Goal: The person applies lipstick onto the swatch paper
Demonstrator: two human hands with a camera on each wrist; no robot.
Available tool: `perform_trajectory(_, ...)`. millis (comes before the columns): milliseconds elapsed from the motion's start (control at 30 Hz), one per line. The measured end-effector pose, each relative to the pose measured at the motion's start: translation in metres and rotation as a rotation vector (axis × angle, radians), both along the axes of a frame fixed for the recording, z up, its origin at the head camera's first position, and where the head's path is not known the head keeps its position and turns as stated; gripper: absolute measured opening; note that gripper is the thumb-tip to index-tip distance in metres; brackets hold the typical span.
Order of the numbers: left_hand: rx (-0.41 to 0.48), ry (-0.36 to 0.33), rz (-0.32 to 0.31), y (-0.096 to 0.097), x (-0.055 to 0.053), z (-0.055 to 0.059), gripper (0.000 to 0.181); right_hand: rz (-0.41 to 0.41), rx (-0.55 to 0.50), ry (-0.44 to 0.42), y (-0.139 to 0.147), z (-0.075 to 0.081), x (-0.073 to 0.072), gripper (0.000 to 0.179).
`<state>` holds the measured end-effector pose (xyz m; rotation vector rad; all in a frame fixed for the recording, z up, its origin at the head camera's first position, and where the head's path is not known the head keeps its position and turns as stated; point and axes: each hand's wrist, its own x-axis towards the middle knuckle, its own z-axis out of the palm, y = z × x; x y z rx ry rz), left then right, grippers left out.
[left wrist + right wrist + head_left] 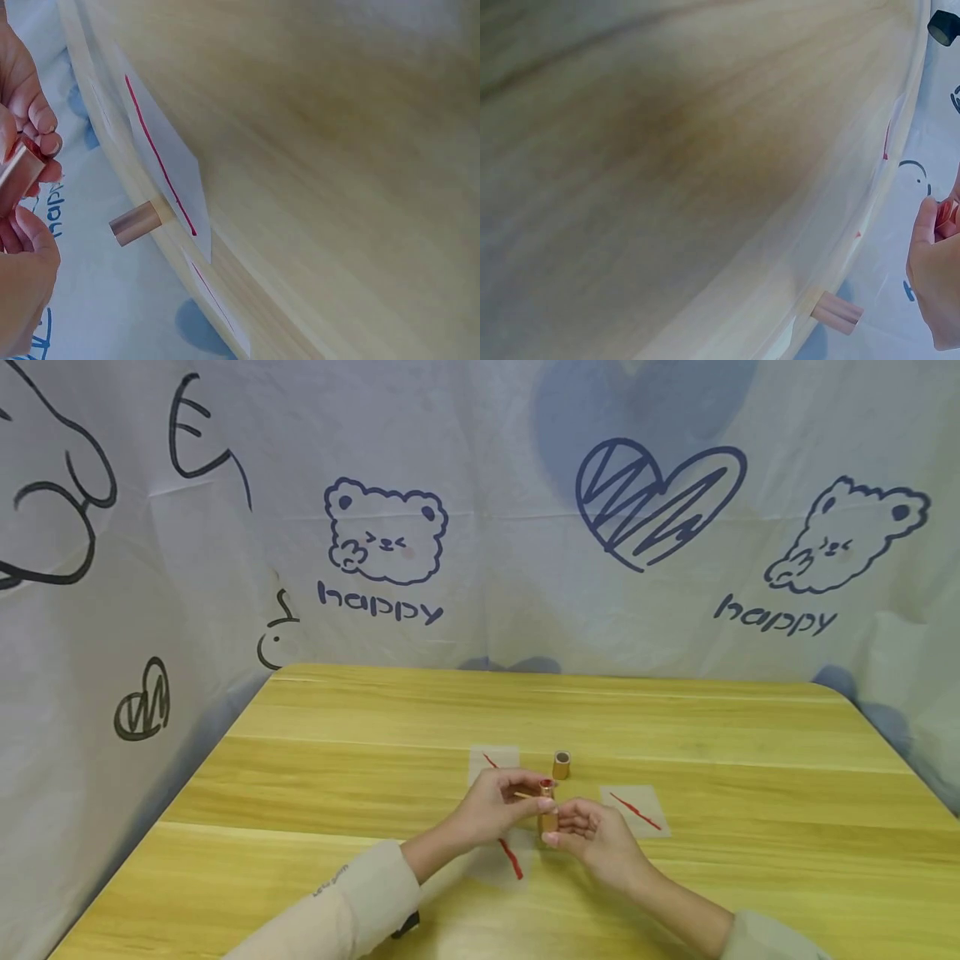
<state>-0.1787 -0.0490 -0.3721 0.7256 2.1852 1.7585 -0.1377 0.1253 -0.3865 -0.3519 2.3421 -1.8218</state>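
Both hands hold a lipstick [549, 823] upright above the table, its dark red tip [547, 783] showing at the top. My left hand [495, 806] pinches the upper part of the tube between thumb and fingers. Lower down, my right hand [603, 847] grips the tube's base from the right. Just beyond the hands stands the copper-gold cap [562, 766], open end up. In the left wrist view the metallic tube [21, 178] lies among the fingers at the left edge. Fingers hide most of the lipstick in the right wrist view.
A paper slip [480, 760] with a red stroke lies behind the left hand, another [491, 864] below it, and a third [652, 793] right of the right hand. A black object [407, 926] sits partly hidden by the left sleeve. Drawn-on white cloth [510, 568] surrounds the wooden table [337, 710].
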Motion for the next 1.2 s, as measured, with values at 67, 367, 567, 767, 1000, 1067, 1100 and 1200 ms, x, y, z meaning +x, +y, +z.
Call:
perform_trajectory(67, -0.005, 0.000, -0.010, -0.001, -0.001, 0.000, 0.029, 0.005, 0.003, 0.013, 0.000, 0.000, 0.000, 0.028)
perform_trajectory(367, 0.009, -0.008, 0.007, 0.001, 0.001, -0.001, 0.027, 0.009, 0.003, 0.003, 0.000, -0.003, -0.001, 0.027)
perform_trajectory(567, 0.004, -0.001, 0.087, 0.004, 0.003, -0.002, 0.023, 0.006, -0.020, -0.006, -0.001, -0.002, 0.000, 0.027)
perform_trajectory(767, 0.003, -0.002, 0.164, 0.006, 0.004, -0.004, 0.021, -0.002, -0.022, -0.012, -0.001, -0.002, -0.001, 0.027)
perform_trajectory(1000, 0.027, -0.014, 0.206, 0.008, 0.006, -0.002, 0.020, -0.020, -0.031, -0.033, -0.002, -0.001, -0.002, 0.028)
perform_trajectory(1067, 0.034, -0.015, 0.216, 0.008, 0.007, -0.001, 0.020, -0.024, -0.032, -0.037, -0.002, -0.001, -0.002, 0.028)
perform_trajectory(1100, 0.036, -0.015, 0.222, 0.009, 0.007, 0.000, 0.020, -0.027, -0.032, -0.038, -0.002, -0.001, -0.002, 0.028)
perform_trajectory(1200, 0.038, -0.012, 0.244, 0.009, 0.009, 0.000, 0.021, -0.033, -0.026, -0.041, -0.002, -0.001, -0.002, 0.027)
